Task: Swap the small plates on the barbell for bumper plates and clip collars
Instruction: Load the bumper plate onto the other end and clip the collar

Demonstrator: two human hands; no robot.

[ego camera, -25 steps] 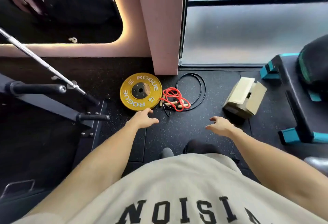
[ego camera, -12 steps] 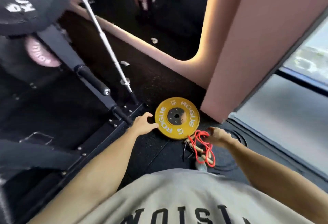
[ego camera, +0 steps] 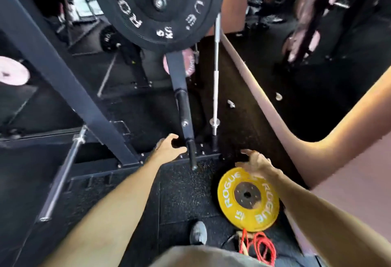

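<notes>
Head view: the yellow bumper plate [ego camera: 248,199] lies flat on the near-right floor, the right hand [ego camera: 255,162] hovering at its far edge with fingers spread, gripping nothing. The left hand [ego camera: 168,150] (fingers loosely curved, empty) reaches beside the rack's black peg [ego camera: 192,152]. A black plate [ego camera: 156,6] hangs overhead.
</notes>
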